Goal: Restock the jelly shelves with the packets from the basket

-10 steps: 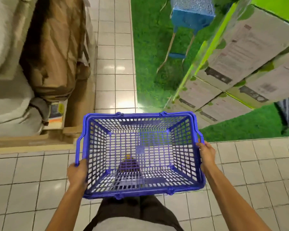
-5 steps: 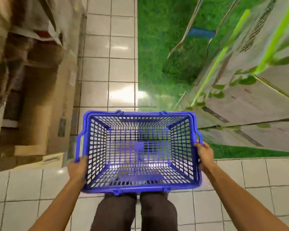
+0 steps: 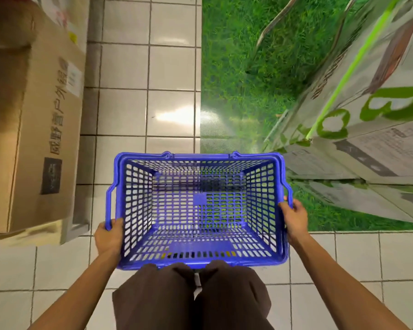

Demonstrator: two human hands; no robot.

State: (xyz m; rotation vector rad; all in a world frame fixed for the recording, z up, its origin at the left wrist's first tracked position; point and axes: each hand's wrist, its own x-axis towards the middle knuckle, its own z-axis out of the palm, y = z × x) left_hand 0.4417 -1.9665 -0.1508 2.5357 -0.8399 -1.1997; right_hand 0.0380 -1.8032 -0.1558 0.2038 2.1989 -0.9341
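Both hands grip the blue perforated plastic basket (image 3: 200, 206): the left hand (image 3: 110, 236) is clamped on its left rim, the right hand (image 3: 295, 217) on its right rim. It hangs above the white tiled floor (image 3: 172, 67), between a brown cardboard box (image 3: 29, 129) and green artificial turf (image 3: 236, 67).

Brown cardboard box (image 3: 29, 129) at left on white tiled floor (image 3: 169, 67), printed characters down its side; green grass mat (image 3: 236, 75) at right; stacked white-green cartons (image 3: 358, 148) on mat.
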